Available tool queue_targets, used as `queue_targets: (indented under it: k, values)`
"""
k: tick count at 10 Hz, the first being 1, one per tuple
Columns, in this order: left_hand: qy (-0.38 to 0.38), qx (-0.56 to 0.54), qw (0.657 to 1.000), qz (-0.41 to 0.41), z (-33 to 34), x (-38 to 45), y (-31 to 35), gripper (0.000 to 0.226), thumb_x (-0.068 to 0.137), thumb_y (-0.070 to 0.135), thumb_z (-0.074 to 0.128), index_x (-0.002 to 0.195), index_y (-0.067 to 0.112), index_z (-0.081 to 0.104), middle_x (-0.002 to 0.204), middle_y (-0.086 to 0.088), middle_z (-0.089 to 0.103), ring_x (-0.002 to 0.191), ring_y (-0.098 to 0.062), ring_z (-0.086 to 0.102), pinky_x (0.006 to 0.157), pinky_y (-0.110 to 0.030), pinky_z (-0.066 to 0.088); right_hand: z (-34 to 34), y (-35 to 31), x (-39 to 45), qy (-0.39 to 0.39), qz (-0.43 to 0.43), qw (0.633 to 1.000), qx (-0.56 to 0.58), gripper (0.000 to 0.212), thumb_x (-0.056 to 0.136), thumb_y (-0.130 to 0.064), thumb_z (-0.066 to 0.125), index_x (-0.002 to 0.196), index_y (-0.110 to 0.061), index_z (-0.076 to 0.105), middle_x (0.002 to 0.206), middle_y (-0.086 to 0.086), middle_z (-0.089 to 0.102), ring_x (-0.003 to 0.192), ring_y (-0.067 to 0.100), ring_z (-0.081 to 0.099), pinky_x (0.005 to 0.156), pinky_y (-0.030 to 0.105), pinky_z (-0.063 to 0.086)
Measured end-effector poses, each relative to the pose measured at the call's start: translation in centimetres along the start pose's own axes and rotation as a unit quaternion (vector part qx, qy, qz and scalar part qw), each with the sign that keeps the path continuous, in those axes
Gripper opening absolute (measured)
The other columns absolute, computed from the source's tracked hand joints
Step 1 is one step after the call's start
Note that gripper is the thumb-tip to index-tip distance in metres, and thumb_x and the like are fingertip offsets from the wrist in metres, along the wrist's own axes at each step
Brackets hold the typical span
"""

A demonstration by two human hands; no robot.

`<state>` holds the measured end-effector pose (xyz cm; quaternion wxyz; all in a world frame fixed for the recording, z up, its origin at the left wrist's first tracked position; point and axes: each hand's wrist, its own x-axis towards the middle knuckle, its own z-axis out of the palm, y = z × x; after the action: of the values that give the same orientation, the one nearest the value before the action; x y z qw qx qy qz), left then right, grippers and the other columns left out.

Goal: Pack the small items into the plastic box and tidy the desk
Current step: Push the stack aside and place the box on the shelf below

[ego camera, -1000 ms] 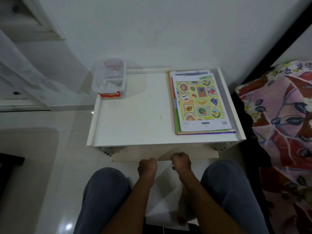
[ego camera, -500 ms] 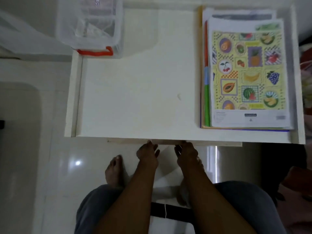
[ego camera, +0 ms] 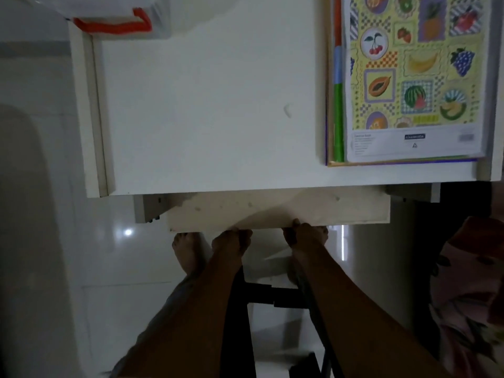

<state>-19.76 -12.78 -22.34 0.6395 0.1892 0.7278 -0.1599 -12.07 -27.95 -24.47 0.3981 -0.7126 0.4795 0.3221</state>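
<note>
One fruit-print book (ego camera: 414, 77) (label unreadable)

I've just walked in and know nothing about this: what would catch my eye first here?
Probably the bright fruit-pattern sheet topping a stack of papers on the right of the white desk. Next, the two hands, left hand and right hand, gripping the front edge of a pale sliding shelf that sticks out under the desk's near edge. At the far left corner sits a clear plastic box with a red handle.
</note>
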Motion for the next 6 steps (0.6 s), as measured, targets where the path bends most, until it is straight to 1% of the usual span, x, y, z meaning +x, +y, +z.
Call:
queue_targets:
  k: [1, 2, 3, 4, 5, 6]
  values:
    - [-0.031, -0.023, 0.999, -0.008, -1.4, -0.9, -0.7, 0.039, 0.101, -0.002, 0.043, 0.140, -0.010, 0.045, 0.126, -0.024, 0.065, 0.080, -0.020, 0.061, 0.079, -0.028, 0.056, -0.3, 1.0, -0.6, -0.004, 0.105, 0.963, 0.250, 0.050, 0.083, 0.012, 0.062, 0.114, -0.027, 0.062, 0.120, 0.014, 0.061, 0.099, 0.037, 0.063, 0.074, 0.055, 0.060]
    - [-0.052, -0.058, 0.997, -0.010, -2.8, -1.5, -0.7, 0.034, 0.103, 0.000, 0.039, 0.136, -0.007, 0.046, 0.148, -0.026, 0.047, 0.103, -0.033, 0.061, 0.079, -0.035, 0.060, -0.7, 2.3, -1.1, -0.054, 0.137, 0.967, 0.210, 0.051, 0.095, 0.001, 0.051, 0.145, -0.008, 0.040, 0.139, 0.016, 0.053, 0.089, 0.022, 0.063, 0.073, 0.036, 0.058]
    - [-0.067, -0.074, 0.994, -0.041, -4.8, -2.0, -0.7, 0.016, 0.104, 0.007, 0.042, 0.106, 0.001, 0.057, 0.129, -0.024, 0.054, 0.105, -0.037, 0.058, 0.072, -0.042, 0.061, -1.5, 3.2, -1.8, -0.084, 0.164, 0.962, 0.203, 0.050, 0.095, 0.002, 0.055, 0.144, 0.002, 0.043, 0.131, 0.024, 0.055, 0.079, 0.026, 0.060, 0.068, 0.035, 0.054]
    - [-0.062, -0.094, 0.992, -0.057, -5.5, -2.4, -1.0, 0.015, 0.103, 0.011, 0.046, 0.091, 0.009, 0.055, 0.107, -0.020, 0.056, 0.082, -0.029, 0.056, 0.065, -0.045, 0.059, -1.9, 3.8, -2.4, -0.094, 0.178, 0.958, 0.202, 0.038, 0.093, 0.004, 0.055, 0.130, 0.008, 0.055, 0.126, 0.030, 0.058, 0.087, 0.034, 0.060, 0.079, 0.039, 0.053]
    - [-0.054, -0.177, 0.982, -0.045, -5.3, -2.8, -1.8, 0.010, 0.102, 0.004, 0.046, 0.098, 0.002, 0.055, 0.127, -0.023, 0.050, 0.094, -0.036, 0.057, 0.048, -0.042, 0.059, -2.9, 4.1, -3.5, -0.112, 0.177, 0.957, 0.202, 0.020, 0.096, 0.005, 0.049, 0.114, 0.007, 0.058, 0.108, 0.029, 0.057, 0.087, 0.035, 0.057, 0.073, 0.036, 0.048]
    - [-0.034, -0.203, 0.978, -0.036, -5.3, -2.9, -2.9, 0.033, 0.101, 0.009, 0.052, 0.133, -0.001, 0.052, 0.143, -0.022, 0.048, 0.130, -0.039, 0.051, 0.077, -0.042, 0.061, -4.0, 4.7, -4.5, -0.149, 0.180, 0.945, 0.227, 0.022, 0.098, 0.006, 0.039, 0.081, -0.002, 0.050, 0.078, 0.019, 0.044, 0.065, 0.023, 0.046, 0.059, 0.027, 0.039]
